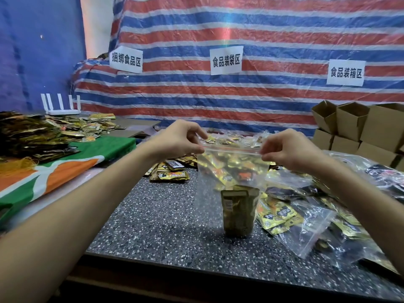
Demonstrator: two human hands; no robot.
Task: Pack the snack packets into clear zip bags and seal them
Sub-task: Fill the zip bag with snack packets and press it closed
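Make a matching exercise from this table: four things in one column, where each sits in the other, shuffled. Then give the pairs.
Things
1. zip bag
2. router
3. boxes
4. cloth

Places
A. stacked at the far right
B. pinched at its top edge by the left hand and the right hand, above the table
C. spread over the left side, green and orange
D. at the back left, antennas up

Pairs: 1-B, 2-D, 3-A, 4-C
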